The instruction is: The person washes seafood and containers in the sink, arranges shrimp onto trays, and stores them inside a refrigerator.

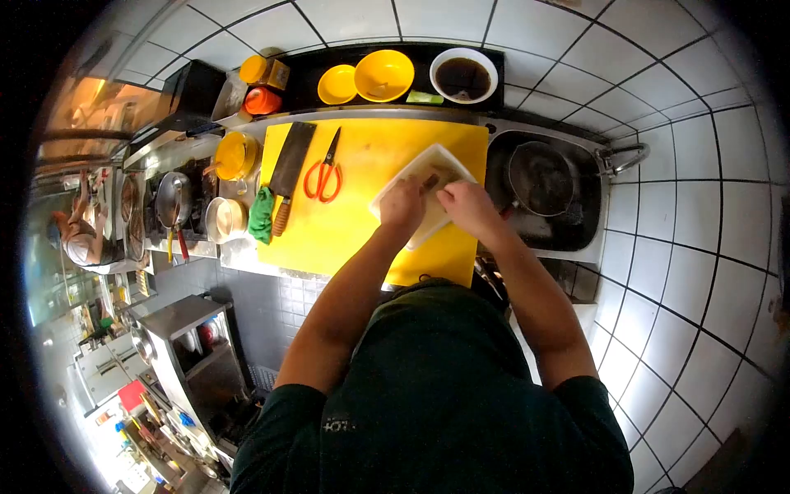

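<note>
Here, the left hand (403, 204) and right hand (467, 206) curl over the white tray (425, 235), set on the yellow board (370, 152) probably to contain loose bits; whether either grips the brown piece (430, 181) cannot be told. Knife (291, 163) and scissors (328, 167) lie aside, presumably leaving room.

The tray (431, 222) looks smooth plastic, the board (329, 239) matt plastic; the cleaver (293, 160) is dull metal, its handle (281, 219) wood; tap (630, 154) shiny metal, tiles (695, 216) glossy.
</note>
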### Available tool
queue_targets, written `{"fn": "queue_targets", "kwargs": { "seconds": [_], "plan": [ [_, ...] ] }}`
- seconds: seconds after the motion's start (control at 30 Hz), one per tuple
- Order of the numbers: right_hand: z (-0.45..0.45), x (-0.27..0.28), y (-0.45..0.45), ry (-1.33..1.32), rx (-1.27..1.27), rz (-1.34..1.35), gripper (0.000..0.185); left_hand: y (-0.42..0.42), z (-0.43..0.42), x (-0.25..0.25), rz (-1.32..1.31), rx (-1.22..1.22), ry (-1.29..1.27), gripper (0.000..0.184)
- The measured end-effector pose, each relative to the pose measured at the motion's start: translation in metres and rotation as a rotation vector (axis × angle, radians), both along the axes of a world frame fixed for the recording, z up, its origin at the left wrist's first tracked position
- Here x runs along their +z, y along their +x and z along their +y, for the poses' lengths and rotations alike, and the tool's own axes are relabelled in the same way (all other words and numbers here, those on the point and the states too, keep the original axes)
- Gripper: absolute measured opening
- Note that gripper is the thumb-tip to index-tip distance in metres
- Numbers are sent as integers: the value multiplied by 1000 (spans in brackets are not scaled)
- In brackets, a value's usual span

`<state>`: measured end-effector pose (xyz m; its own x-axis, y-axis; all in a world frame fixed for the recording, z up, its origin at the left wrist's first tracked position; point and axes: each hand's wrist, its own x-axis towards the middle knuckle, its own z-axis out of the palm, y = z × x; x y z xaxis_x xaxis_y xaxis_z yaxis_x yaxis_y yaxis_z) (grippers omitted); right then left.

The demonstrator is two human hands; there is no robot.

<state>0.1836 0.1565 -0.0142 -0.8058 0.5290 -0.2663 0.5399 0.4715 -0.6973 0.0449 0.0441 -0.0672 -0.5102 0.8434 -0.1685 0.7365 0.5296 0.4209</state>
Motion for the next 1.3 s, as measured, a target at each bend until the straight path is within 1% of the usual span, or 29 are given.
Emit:
{"fn": "queue_targets", "kwargs": {
  "seconds": [0.07, 0.1, 0.17, 0.2, 0.27, 0.3, 0.37, 0.4, 0.47, 0.5, 0.57, 0.6, 0.67, 0.7, 0.77, 0.87, 0.9, 0.97, 1.0, 1.1, 1.17, 1.2, 1.23, 1.27, 1.3],
  "plan": [
    [0, -26, -28, -128, -2, -148, 33, -1, -3, 0, -31, 57, 45, 23],
    [3, -41, -39, -190, -2, -223, 36, 0, -4, -2, -179, 94, 78, 22],
    [7, -78, -56, -338, -167, -240, 40, 0, -6, -9, -474, 171, 148, 19],
    [6, -81, -63, -411, -249, -250, 42, -2, -8, -10, -590, 207, 172, 18],
    [6, -87, -65, -346, -249, -205, 34, -5, -13, -12, -825, 276, 224, 17],
    [9, -86, -66, -310, -248, -181, 31, -6, -13, -7, -869, 296, 232, 16],
    [14, -84, -63, -234, -209, -232, 33, -7, -15, 2, -961, 336, 244, 14],
    [16, -83, -61, -196, -189, -258, 34, -6, -16, 0, -924, 379, 234, 16],
    [21, -79, -59, -303, -168, -294, 44, -6, -12, -5, -842, 455, 209, 20],
    [23, -77, -58, -356, -162, -311, 49, -6, -11, -15, -740, 437, 220, 21],
    [24, -84, -58, -390, -246, -276, 50, -3, -9, -44, -537, 392, 235, 25],
    [22, -77, -59, -409, -290, -256, 50, -4, -8, -48, -559, 394, 216, 26],
    [21, -62, -56, -491, -301, -194, 44, -5, -9, -54, -601, 395, 175, 29],
    [20, -53, -56, -532, -307, -162, 42, -6, -10, -49, -587, 390, 157, 29],
    [21, -66, -55, -462, -308, -144, 42, -6, -10, -29, -564, 380, 122, 28],
    [21, -74, -55, -399, -272, -131, 43, -4, -4, -13, -941, 544, 193, 25],
    [21, -75, -55, -386, -253, -129, 43, -4, -5, -18, -943, 525, 220, 23],
    [23, -66, -56, -425, -245, -167, 50, -4, -5, -36, -951, 486, 278, 19],
    [24, -63, -56, -445, -242, -187, 53, -5, -4, -34, -908, 480, 248, 19],
    [21, -58, -56, -371, -279, -223, 55, -7, -3, -19, -759, 437, 158, 19],
    [16, -48, -56, -279, -280, -221, 47, -6, -3, -4, -631, 381, 103, 19],
    [14, -44, -57, -232, -280, -217, 43, -7, -5, -19, -376, 251, 94, 18],
    [13, -47, -57, -222, -284, -210, 43, -8, -5, -34, -122, 120, 84, 18],
    [13, -51, -57, -211, -288, -204, 43, -7, -7, -48, 9, 43, 15, 17],
    [13, -55, -57, -200, -293, -198, 44, -6, -7, -49, 144, -31, -48, 16]
  ]
}}
